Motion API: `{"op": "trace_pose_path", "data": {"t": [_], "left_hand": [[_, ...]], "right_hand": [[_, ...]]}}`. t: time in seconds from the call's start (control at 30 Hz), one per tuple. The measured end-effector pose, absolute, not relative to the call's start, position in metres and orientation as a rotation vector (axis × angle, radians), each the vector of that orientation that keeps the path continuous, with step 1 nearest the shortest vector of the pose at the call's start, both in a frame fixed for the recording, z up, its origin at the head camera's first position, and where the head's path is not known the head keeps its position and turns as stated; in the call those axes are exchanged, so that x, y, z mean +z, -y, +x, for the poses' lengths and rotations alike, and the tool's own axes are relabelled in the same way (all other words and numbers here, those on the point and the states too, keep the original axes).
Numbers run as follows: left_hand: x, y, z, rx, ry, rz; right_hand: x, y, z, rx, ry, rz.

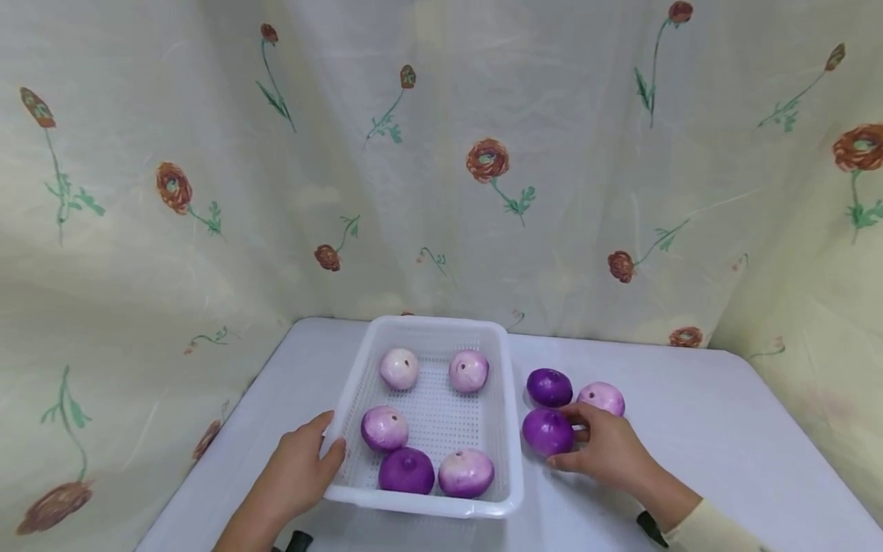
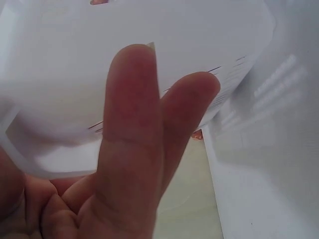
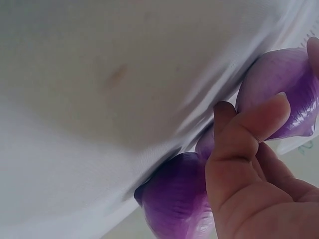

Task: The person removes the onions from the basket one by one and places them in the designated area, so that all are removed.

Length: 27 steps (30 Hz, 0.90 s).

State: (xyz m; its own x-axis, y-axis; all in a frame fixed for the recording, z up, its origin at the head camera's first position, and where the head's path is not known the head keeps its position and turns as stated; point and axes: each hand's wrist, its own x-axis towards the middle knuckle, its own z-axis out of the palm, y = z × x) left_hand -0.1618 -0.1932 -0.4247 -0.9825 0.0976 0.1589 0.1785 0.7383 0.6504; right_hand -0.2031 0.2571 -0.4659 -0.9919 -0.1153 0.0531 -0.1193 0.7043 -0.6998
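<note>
A white plastic basket with a perforated bottom stands on the table with several purple-and-white onions inside. At its left rim my left hand grips the basket, thumb over the edge; in the left wrist view, fingers lie along its outer wall. To the right of the basket, my right hand holds a purple onion between thumb and fingers, low at the tabletop. Behind it sit a dark purple onion and a paler onion. The right wrist view shows the held onion beside the fingertips.
The white table reaches back to a curtain printed with flowers, which surrounds it on the far side and both flanks. Inside the basket, a pale onion and a pinkish onion lie near the far end.
</note>
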Motion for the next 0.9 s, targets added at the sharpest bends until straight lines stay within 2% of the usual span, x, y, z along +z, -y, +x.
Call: {"op": "trace_pose_path", "data": {"t": [0.63, 0.9], "left_hand": [[-0.422, 0.192, -0.161, -1.081, 2.847, -0.196], [-0.422, 0.191, -0.159, -1.063, 2.848, -0.181]], "right_hand": [[-0.448, -0.268, -0.185, 0.893, 2.872, 0.298], [-0.437, -0.272, -0.179, 0.905, 2.859, 0.314]]}}
